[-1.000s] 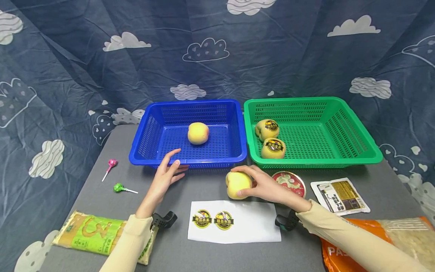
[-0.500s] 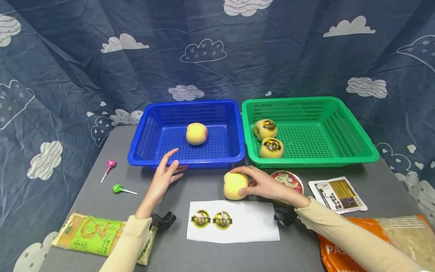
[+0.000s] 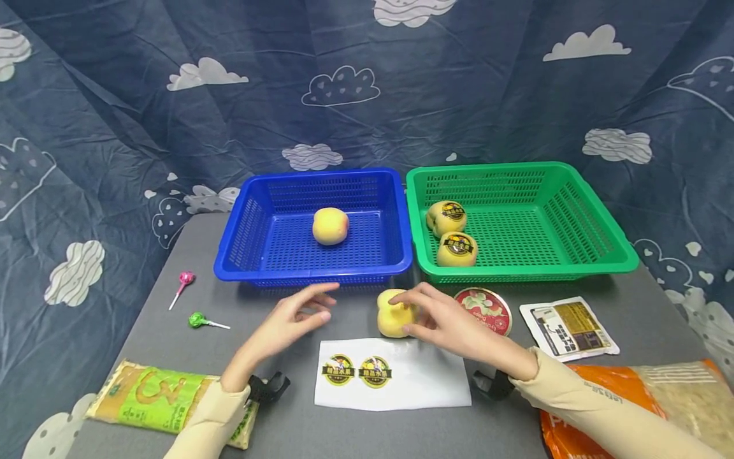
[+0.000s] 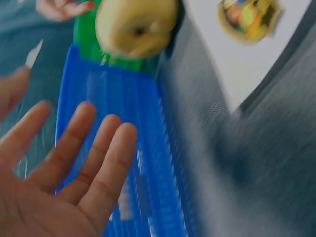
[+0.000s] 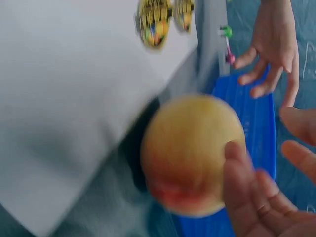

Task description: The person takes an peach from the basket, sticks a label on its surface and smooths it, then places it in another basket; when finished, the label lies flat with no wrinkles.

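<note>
A yellow peach with a red blush (image 3: 390, 319) stands on the grey table, just behind a white sticker sheet (image 3: 424, 382). My right hand (image 3: 444, 319) is at the peach's right side, its fingers overlapping the fruit in the head view. In the right wrist view those fingers (image 5: 239, 190) are spread and loose beside the peach (image 5: 192, 148), not curled round it. To the left of the fruit, my left hand (image 3: 292, 322) hovers with nothing in it, fingers extended. Two round black-and-gold stickers (image 3: 338, 370) lie on the left half of the sheet.
Behind stand a blue basket (image 3: 312, 275) holding one peach (image 3: 331, 226) and a green basket (image 3: 550, 274) with two stickered peaches (image 3: 457, 249). A red tin (image 3: 487, 309), a white packet (image 3: 570, 328), an orange bag (image 3: 608, 389), a noodle pack (image 3: 155, 395) and two lollipops (image 3: 197, 319) lie around.
My left hand has moved from the blue basket's front rim toward the peach. My right hand has loosened its hold and drawn slightly right, and the peach stays in place.
</note>
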Motion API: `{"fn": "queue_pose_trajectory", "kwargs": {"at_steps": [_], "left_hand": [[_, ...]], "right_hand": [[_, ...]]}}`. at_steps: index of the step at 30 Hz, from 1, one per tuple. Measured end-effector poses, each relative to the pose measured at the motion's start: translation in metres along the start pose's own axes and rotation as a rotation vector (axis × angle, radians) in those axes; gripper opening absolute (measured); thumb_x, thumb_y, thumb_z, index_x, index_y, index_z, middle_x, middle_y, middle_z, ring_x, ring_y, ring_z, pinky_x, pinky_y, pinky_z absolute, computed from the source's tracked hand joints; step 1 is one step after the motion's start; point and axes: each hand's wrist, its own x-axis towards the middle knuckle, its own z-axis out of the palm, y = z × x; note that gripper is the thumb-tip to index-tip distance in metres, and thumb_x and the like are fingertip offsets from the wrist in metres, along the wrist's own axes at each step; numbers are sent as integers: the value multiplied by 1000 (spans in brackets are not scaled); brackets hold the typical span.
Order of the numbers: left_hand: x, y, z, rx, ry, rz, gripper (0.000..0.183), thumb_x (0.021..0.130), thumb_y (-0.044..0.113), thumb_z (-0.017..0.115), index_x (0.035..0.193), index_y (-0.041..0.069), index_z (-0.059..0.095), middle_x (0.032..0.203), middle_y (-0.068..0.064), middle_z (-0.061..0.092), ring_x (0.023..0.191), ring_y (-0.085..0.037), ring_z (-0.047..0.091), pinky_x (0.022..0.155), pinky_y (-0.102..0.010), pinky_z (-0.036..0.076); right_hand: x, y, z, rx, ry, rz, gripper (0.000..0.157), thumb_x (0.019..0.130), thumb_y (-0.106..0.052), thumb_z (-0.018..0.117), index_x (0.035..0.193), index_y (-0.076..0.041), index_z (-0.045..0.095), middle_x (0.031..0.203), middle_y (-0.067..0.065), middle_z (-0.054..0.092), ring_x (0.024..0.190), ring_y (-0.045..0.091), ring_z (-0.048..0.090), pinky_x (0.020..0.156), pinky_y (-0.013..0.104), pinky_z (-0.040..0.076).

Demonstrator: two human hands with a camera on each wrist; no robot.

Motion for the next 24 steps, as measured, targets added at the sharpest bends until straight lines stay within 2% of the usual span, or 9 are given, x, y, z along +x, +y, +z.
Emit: {"fn": "queue_pose_trajectory", "kwargs": {"at_steps": [2, 5, 9, 13, 18, 21, 24], "left_hand": [[-2, 3, 10, 158, -88, 38, 45, 83, 17, 65, 127, 13, 51, 114, -4, 57, 102, -25, 54, 84, -33, 44], [-4, 4, 27, 360, -227, 73, 50, 78, 27, 70, 124, 14, 55, 117, 2, 51, 105, -16, 46, 87, -32, 40], [-6, 0, 46, 544, -346, 65, 60, 72, 37, 73, 126, 18, 54, 117, 4, 42, 103, -13, 37, 85, -31, 37], [-7, -6, 56, 665, -374, 87, 67, 68, 40, 75, 127, 18, 53, 115, 1, 38, 99, -15, 35, 83, -29, 36], [-8, -11, 62, 720, -373, 120, 67, 68, 40, 75, 127, 18, 53, 113, 0, 37, 96, -15, 35, 81, -28, 36], [-8, -11, 64, 711, -364, 126, 67, 68, 38, 75, 127, 18, 53, 112, 0, 37, 96, -16, 36, 82, -28, 35], [-9, -11, 64, 705, -355, 123, 66, 68, 37, 75, 127, 18, 53, 112, 1, 37, 97, -16, 36, 82, -28, 35]], "right_hand": [[-2, -4, 5, 17, -36, -56, 34, 81, -15, 67, 114, -13, 57, 99, 2, 55, 76, 11, 56, 63, 23, 48], [-6, -6, 16, 31, -155, -134, 28, 83, -13, 64, 110, -11, 59, 101, -1, 58, 84, 14, 57, 69, 23, 48], [-15, -6, 29, -82, -308, -197, 30, 83, -19, 64, 112, -15, 60, 115, 1, 54, 103, 17, 53, 84, 32, 44], [-24, -6, 41, -223, -376, -198, 39, 81, -29, 65, 119, -25, 58, 131, 10, 42, 117, 25, 39, 91, 42, 38], [-29, -5, 52, -347, -380, -232, 48, 79, -36, 66, 124, -24, 55, 132, 7, 38, 114, 23, 35, 90, 38, 38], [-28, -4, 56, -315, -340, -228, 47, 78, -32, 67, 122, -16, 57, 123, 1, 43, 111, 19, 37, 92, 36, 36], [-24, -4, 55, -176, -290, -178, 38, 78, -22, 68, 113, -9, 62, 112, -3, 48, 106, 13, 43, 92, 31, 37]]}}
